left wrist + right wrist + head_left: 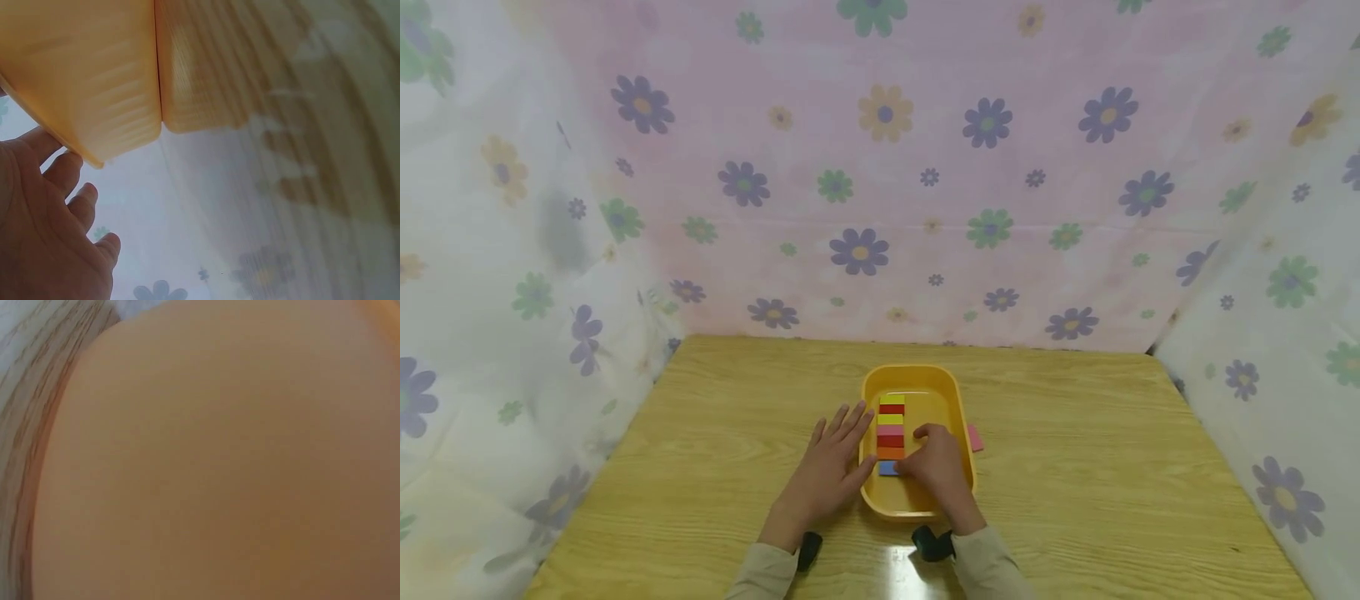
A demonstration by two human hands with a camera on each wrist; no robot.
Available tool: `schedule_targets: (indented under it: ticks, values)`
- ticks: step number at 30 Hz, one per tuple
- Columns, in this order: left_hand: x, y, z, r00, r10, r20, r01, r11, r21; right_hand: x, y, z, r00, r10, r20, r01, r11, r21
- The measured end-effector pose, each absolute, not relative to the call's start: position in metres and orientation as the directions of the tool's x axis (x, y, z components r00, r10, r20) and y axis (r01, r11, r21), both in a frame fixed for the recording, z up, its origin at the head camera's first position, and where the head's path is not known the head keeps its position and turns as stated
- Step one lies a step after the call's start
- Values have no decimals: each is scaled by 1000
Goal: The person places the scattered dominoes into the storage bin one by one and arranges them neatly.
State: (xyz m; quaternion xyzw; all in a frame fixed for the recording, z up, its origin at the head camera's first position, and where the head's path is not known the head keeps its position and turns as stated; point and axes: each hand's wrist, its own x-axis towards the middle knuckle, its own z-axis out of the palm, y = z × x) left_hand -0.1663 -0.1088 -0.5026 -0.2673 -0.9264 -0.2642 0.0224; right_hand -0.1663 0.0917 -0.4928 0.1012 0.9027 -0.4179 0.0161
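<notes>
A yellow tray (913, 510) holds a row of small coloured blocks, with yellow, red, pink and orange ones (891, 452) in line and a blue block (887, 468) at the near end. My left hand (823, 479) lies along the tray's left rim, fingers stretched forward and thumb tip reaching over the rim beside the blue block. The left wrist view shows its fingers (65, 169) at the tray's edge. Inside the tray, my right hand (936, 467) has its thumb tip at the blue block's right end; its forefinger is bent, apart from the thumb.
A pink piece (975, 438) lies on the wooden table (1075, 467) just right of the tray. Flower-printed sheets (932, 183) stand behind the table and along both sides. The tray's yellow wall (219, 456) fills most of the right wrist view.
</notes>
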Motion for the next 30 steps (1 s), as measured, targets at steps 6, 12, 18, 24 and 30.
schedule_targets:
  ticks: [6, 12, 18, 24, 30]
  values:
    - [-166, -110, -503, -858, 483, 175, 504, 723, 473, -168, 89, -496, -978, 182, -106, 199, 635, -747]
    - [-167, -109, -504, -852, 484, 197, 516, 721, 463, -167, 91, -497, -988, 136, -78, 144, 579, -803]
    - [-167, -109, -504, -854, 480, 200, 514, 723, 461, -166, 92, -497, -990, 124, -67, 127, 578, -806]
    - [-166, -109, -503, -858, 480, 183, 506, 725, 468, -166, 91, -496, -989, 128, -78, 138, 583, -801]
    - [-166, -108, -501, -857, 484, 180, 507, 723, 470, -166, 91, -497, -989, 129, -71, 134, 581, -803]
